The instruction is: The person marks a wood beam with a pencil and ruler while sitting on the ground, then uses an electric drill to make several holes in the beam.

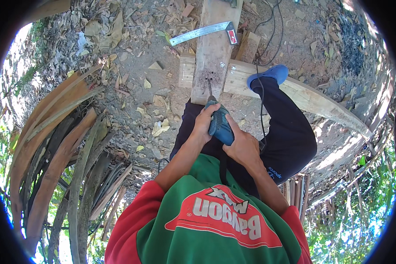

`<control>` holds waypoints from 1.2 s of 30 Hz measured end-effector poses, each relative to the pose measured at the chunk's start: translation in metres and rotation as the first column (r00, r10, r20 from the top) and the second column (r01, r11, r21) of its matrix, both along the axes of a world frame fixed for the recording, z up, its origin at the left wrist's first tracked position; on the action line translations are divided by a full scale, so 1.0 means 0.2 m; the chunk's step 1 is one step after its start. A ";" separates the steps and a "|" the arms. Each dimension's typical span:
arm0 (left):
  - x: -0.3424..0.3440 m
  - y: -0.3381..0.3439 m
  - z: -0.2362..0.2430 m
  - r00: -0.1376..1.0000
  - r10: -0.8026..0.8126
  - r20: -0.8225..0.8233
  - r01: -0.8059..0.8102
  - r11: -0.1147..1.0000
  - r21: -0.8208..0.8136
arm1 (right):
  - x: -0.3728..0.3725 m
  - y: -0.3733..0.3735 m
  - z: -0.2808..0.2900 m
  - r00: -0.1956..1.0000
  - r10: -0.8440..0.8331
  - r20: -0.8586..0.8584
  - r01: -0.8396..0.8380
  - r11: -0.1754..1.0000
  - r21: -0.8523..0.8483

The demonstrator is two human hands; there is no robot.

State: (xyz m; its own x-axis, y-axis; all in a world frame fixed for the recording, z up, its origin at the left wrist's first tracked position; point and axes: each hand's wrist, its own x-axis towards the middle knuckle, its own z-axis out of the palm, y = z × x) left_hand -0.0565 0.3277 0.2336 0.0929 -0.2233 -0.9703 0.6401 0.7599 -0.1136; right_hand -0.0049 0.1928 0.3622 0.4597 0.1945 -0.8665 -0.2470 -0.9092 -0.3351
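Observation:
Both hands hold a corded blue power drill [221, 126] over the near end of a wooden plank [208, 53]. My left hand [203, 124] wraps the front of the drill body near the chuck. Around its rear and handle closes my right hand [243, 147]; the trigger is hidden. The bit points away from me, its tip at or close to a group of small dark holes in the plank; whether it is inside one I cannot tell. Wood dust surrounds the holes. Farther up, a metal try square [202, 33] lies across the plank.
Beneath the plank, a second board [303, 94] runs crosswise to the right. My foot in a blue clog [268, 75] rests on that board. A black cable [263, 103] trails past my leg. Weathered planks [59, 163] are piled at the left, and dry leaves litter the dirt.

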 end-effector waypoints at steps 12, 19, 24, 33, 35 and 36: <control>0.00 0.00 -0.01 1.000 -0.022 0.003 0.022 1.000 0.009 | 0.01 0.00 0.00 1.000 0.013 -0.006 -0.013 1.000 0.009; 0.01 0.00 -0.01 1.000 -0.018 -0.009 0.018 1.000 0.008 | 0.01 0.00 0.01 1.000 -0.026 0.001 0.026 0.999 0.020; 0.01 0.00 -0.01 1.000 -0.013 -0.003 0.013 1.000 0.005 | 0.02 0.00 0.01 1.000 -0.028 -0.010 0.028 0.999 0.018; 0.08 0.03 0.02 0.999 -0.027 -0.023 0.026 0.997 -0.066 | 0.04 0.03 0.01 0.996 -0.062 -0.065 0.061 0.998 -0.024; 0.12 0.04 0.04 0.999 -0.046 -0.027 0.043 0.993 -0.108 | 0.04 0.05 0.01 0.994 -0.077 -0.083 0.072 0.996 -0.058; 0.13 0.04 0.04 0.998 -0.051 -0.024 0.048 0.991 -0.123 | 0.04 0.05 0.02 0.994 -0.078 -0.081 0.072 0.994 -0.077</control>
State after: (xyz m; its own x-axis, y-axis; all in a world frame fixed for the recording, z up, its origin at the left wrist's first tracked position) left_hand -0.0295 0.3350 0.2418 0.0526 -0.3442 -0.9374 0.6719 0.7067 -0.2218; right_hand 0.0041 0.2026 0.3657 0.3961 0.0959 -0.9132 -0.3396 -0.9087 -0.2427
